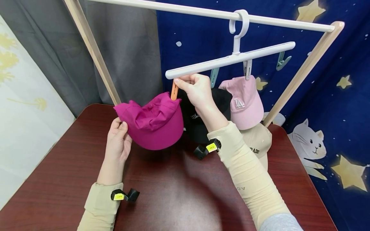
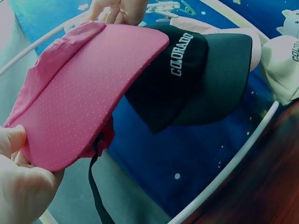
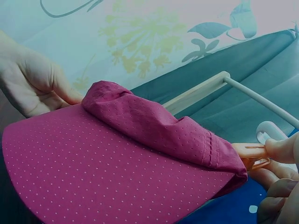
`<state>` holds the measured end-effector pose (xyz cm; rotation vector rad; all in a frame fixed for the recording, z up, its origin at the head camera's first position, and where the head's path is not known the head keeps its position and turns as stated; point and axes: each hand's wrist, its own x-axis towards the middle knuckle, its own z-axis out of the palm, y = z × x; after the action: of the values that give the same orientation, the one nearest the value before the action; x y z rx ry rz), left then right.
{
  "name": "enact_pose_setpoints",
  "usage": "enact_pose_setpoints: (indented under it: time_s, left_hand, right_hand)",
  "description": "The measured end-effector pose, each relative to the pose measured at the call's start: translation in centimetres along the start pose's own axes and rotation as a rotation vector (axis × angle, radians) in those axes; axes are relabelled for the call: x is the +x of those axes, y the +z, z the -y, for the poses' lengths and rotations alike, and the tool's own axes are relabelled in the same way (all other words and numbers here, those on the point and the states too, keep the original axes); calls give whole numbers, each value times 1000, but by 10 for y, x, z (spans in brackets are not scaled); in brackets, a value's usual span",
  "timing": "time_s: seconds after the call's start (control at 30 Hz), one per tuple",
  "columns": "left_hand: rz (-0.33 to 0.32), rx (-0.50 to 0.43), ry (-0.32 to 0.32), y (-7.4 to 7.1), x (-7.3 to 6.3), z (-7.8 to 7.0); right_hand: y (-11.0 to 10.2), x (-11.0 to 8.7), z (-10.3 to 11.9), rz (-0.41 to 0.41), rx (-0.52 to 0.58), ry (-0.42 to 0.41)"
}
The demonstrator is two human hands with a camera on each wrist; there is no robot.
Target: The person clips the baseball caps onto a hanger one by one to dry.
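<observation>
A magenta cap hangs with its brim toward me, below the left end of a white hanger. My left hand pinches its left side between thumb and fingers. At the cap's upper right edge sits an orange clip, which my right hand pinches just under the hanger bar. In the right wrist view the clip meets the cap's edge; whether its jaws have closed on the fabric I cannot tell. A dark strap dangles under the cap in the left wrist view.
Behind my right hand hangs a black cap. A pink cap hangs from a grey clip, with a beige cap below it. A teal clip is at the hanger's right. The wooden rack stands at the brown table.
</observation>
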<state>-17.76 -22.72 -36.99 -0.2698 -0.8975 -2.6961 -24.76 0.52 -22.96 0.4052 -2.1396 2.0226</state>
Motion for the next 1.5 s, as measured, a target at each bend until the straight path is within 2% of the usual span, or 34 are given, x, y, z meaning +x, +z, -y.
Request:
enact_pose_setpoints:
  time_s: [0.2, 0.43, 0.63, 0.93, 1.13, 1.37, 1.5]
  left_hand:
    - [-54, 4, -5, 7, -2, 1]
    - [-81, -12, 3, 12, -4, 2]
    - [-69, -21, -7, 14, -5, 1]
    - [-57, 39, -30, 10, -2, 0]
    - [-43, 58, -43, 7, 1, 1]
    - [10, 61, -76, 3, 3, 2]
    - [29, 99, -107, 0, 3, 4]
  right_hand:
    - [0, 0, -1, 6, 13, -12]
    - [-1, 0, -4, 18, 14, -36]
    - [-1, 0, -7, 36, 49, -19]
    - [0, -1, -14, 70, 92, -64]
    - [-1, -3, -15, 91, 100, -55]
    - [-2, -5, -15, 101, 114, -60]
    - [-2, -7, -14, 92, 90, -60]
